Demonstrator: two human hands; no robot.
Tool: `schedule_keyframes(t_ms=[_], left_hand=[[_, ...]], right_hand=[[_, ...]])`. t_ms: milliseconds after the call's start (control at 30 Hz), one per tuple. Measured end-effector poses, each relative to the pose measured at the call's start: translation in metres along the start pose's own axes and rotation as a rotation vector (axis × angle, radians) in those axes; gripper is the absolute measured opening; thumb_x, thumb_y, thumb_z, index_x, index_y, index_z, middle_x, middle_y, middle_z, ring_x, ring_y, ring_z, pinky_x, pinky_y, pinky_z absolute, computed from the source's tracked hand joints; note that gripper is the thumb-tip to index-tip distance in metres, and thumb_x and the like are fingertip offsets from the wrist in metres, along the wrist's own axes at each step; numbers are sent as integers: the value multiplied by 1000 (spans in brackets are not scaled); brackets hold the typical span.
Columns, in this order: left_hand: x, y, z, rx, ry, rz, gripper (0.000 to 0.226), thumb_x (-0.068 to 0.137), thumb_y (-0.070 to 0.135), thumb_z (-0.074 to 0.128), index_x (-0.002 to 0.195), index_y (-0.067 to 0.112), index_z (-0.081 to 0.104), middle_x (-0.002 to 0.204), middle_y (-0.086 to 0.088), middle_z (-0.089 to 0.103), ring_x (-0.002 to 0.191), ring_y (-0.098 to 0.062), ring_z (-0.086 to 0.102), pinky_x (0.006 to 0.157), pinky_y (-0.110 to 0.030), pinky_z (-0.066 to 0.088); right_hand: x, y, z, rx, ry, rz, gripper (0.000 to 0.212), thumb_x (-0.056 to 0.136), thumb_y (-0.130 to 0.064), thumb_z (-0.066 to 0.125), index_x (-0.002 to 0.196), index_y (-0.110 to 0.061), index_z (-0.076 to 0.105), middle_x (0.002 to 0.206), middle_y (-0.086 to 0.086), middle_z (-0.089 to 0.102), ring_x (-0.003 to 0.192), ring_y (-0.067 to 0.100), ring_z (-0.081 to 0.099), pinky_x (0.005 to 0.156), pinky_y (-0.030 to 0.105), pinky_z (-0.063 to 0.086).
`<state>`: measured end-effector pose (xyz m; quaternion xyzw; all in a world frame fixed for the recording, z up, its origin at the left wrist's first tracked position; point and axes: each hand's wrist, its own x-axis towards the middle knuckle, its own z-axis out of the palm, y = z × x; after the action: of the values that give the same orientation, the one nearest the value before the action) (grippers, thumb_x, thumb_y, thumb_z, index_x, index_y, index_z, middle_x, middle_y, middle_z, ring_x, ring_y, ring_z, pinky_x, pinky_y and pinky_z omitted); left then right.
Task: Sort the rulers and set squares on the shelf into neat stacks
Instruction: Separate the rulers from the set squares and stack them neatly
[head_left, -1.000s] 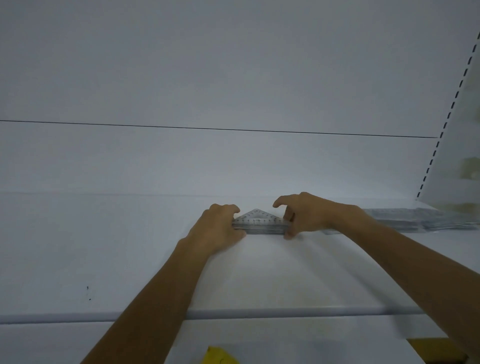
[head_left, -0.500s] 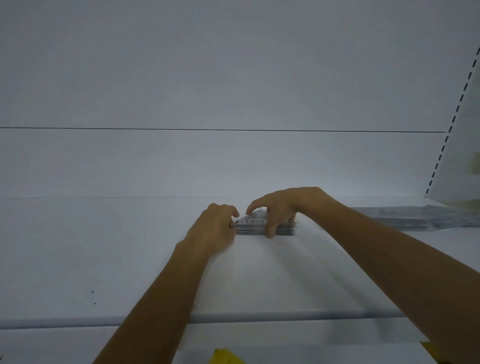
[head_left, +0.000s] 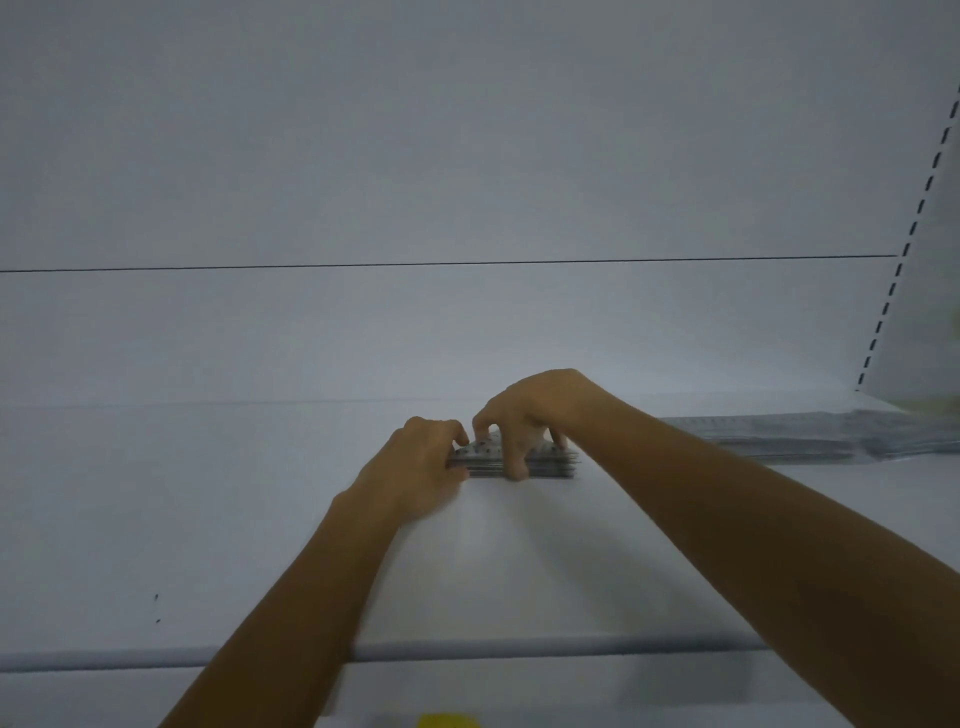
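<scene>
On the shelf (head_left: 260, 519), the pile of rulers (head_left: 779, 434) lies gathered at the right, perhaps needing tidying, while the stack of set squares (head_left: 550, 465) sits mid-shelf, nearly squared, left hand (head_left: 421, 467) gripping its left end, right hand (head_left: 530, 415) pinching its top and front.

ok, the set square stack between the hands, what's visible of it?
The set square stack is a low pile of clear plastic pieces with scale marks, lying flat on the shelf, edges roughly aligned, long side towards the camera. The left grip holds its left end; the right grip pinches it, fingers on top, thumb at the front edge.
</scene>
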<state>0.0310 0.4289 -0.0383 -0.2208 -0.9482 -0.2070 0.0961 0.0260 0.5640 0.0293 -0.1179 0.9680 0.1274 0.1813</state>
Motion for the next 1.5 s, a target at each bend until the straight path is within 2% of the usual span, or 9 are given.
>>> schedule_keyframes(t_ms=[100, 300, 567, 867, 1133, 1233, 1300, 1333, 1500], left_hand=[[-3, 3, -1, 4, -38, -29, 44, 82, 26, 60, 125, 17, 50, 115, -3, 62, 91, -15, 56, 75, -21, 40], [-3, 32, -20, 327, 77, 12, 92, 75, 60, 57, 146, 22, 12, 146, -2, 33, 129, -23, 34, 102, -37, 31], [36, 149, 3, 216, -78, 215, 95, 69, 70, 59, 145, 29, 21, 149, 10, 30, 135, -13, 29, 107, -32, 27], [85, 181, 50, 312, -310, 100, 96, 67, 64, 68, 143, 24, 24, 142, 5, 41, 129, -18, 40, 104, -33, 28], [103, 188, 63, 211, -365, 101, 59, 71, 46, 74, 121, 23, 52, 109, 6, 53, 92, -12, 49, 80, -24, 41], [104, 187, 64, 218, -347, 118, 50, 71, 46, 73, 111, 20, 57, 83, 15, 46, 79, -9, 47, 64, -19, 37], [103, 186, 65, 243, -328, 136, 47, 72, 46, 72, 108, 21, 57, 77, 17, 41, 77, -9, 46, 65, -20, 35], [102, 186, 65, 261, -318, 147, 45, 72, 46, 71, 107, 22, 57, 77, 17, 40, 76, -9, 46, 65, -20, 34], [93, 177, 60, 322, -290, 159, 27, 71, 43, 70, 78, 27, 50, 70, 13, 47, 62, -5, 45, 54, -19, 32]], right_hand=[[-2, 3, 4, -10, 53, 0, 68, 76, -25, 69, 136, -23, 37, 132, 4, 48, 93, 20, 52, 53, 24, 42], [-37, 58, 8, 276, 246, -82, 104, 66, -53, 74, 145, -39, 8, 150, -4, 30, 134, 22, 34, 99, 35, 33], [-85, 199, 37, 277, 248, 111, 98, 64, -59, 72, 144, -32, 22, 141, -8, 43, 131, 17, 39, 110, 42, 31], [-99, 266, 88, 193, 95, 183, 96, 59, -52, 80, 139, -31, 30, 137, -9, 46, 125, 18, 44, 105, 37, 37], [-90, 269, 100, 135, 74, 129, 77, 65, -38, 80, 131, -25, 42, 122, -4, 46, 98, 14, 42, 86, 32, 41], [-88, 272, 101, 114, 86, 101, 53, 66, -34, 79, 112, -21, 55, 95, -7, 46, 89, 18, 45, 79, 33, 42], [-86, 271, 101, 91, 90, 78, 30, 66, -32, 79, 78, -21, 53, 74, -7, 44, 73, 17, 45, 68, 30, 38], [-85, 270, 102, 83, 85, 69, 33, 65, -30, 78, 67, -19, 47, 67, -5, 43, 65, 17, 44, 62, 28, 35], [-84, 257, 103, 85, 122, 7, 32, 63, -31, 76, 74, -13, 52, 68, 0, 49, 59, 17, 43, 54, 25, 32]])
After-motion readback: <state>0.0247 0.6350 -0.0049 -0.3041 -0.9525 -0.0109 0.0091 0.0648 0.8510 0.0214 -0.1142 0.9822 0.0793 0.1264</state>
